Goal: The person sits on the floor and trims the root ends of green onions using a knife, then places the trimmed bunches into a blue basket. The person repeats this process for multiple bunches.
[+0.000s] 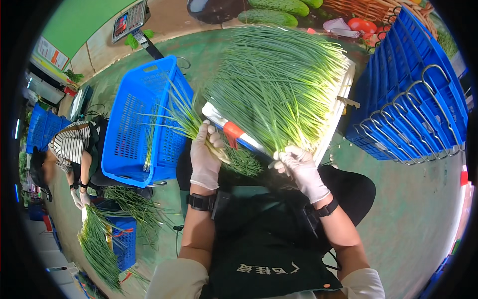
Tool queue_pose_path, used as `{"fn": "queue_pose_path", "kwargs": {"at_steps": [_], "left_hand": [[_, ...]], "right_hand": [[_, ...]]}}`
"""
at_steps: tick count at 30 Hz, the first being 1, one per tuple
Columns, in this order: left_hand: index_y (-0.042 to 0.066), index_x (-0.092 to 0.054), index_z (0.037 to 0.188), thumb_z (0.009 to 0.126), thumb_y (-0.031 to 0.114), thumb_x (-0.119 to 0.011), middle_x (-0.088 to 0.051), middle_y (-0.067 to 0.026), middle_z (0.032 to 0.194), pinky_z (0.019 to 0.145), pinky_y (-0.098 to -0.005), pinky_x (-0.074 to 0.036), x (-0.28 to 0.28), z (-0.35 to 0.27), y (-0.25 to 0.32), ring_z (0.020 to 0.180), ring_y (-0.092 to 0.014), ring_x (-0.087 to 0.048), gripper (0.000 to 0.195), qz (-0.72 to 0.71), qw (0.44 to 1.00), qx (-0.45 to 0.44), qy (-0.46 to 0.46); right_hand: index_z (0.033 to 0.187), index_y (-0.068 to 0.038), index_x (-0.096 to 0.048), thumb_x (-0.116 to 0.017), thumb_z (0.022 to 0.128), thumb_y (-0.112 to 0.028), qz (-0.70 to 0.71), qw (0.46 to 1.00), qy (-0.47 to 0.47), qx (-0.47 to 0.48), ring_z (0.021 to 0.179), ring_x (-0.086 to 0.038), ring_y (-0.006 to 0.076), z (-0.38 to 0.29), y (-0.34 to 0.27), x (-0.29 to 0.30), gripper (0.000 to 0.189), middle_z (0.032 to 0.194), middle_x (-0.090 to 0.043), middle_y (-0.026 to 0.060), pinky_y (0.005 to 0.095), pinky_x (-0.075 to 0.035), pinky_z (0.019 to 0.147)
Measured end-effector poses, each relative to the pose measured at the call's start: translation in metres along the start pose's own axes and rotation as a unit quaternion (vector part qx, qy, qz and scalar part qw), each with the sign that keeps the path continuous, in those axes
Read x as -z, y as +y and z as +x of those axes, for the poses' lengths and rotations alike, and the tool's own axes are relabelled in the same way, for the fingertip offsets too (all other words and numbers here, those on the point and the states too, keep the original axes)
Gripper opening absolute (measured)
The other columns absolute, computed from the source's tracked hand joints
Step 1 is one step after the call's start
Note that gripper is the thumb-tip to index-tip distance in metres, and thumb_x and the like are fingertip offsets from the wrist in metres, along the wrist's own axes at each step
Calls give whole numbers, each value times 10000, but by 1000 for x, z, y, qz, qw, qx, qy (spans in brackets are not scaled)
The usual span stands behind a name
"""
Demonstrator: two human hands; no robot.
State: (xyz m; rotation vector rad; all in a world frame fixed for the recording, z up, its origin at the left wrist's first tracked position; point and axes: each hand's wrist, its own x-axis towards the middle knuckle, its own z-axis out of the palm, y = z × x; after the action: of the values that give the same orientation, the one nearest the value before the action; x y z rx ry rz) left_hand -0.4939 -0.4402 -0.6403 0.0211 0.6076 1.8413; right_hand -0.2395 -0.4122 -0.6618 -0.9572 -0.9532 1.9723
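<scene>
My left hand [207, 147], in a white glove, grips a small bunch of thin scallions or chives [189, 121]. Their pale ends point toward me and their green tips toward the blue basket. My right hand [297, 162], gloved likewise, pinches a few stalks near their pale ends at the front of a large heap of the same greens [276, 82]. That heap lies on a white tray [216, 114] with red tape on its edge. Loose green trimmings [244, 161] lie below the tray, between my hands.
A blue perforated basket [129, 149] stands at left with a few stalks inside. Nested blue baskets [403, 101] with metal handles stand at right. A scale display [129, 20] rises behind. At far left, another person [74, 145] handles a bunch of greens [97, 246].
</scene>
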Motion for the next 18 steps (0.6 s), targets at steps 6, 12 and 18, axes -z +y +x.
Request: {"fn": "queue_pose_path", "kwargs": {"at_steps": [6, 12, 18], "left_hand": [[73, -547, 1020, 946, 137, -579, -537, 2, 785, 444, -204, -339, -10, -27, -43, 562, -64, -418, 102, 121, 991, 62, 8], [67, -597, 1010, 922, 68, -597, -562, 22, 818, 475, -203, -356, -24, -49, -84, 595, -60, -444, 89, 158, 980, 121, 16], [49, -598, 980, 921, 80, -593, -533, 27, 732, 486, -203, -377, -17, -46, -76, 585, -60, -457, 66, 234, 962, 140, -29]], "right_hand": [[1040, 38, -634, -654, 889, -55, -120, 989, 50, 71, 595, -578, 78, -2, 12, -9, 178, 794, -630, 29, 224, -471, 513], [1021, 22, -648, -637, 893, -52, -220, 969, 7, 115, 572, -546, 72, -6, 15, -16, 148, 743, -607, 24, 224, -444, 524], [1098, -21, -628, -653, 896, -108, -273, 955, -27, 113, 709, -555, 67, -9, -1, -20, 220, 830, -612, -5, 242, -476, 641]]}}
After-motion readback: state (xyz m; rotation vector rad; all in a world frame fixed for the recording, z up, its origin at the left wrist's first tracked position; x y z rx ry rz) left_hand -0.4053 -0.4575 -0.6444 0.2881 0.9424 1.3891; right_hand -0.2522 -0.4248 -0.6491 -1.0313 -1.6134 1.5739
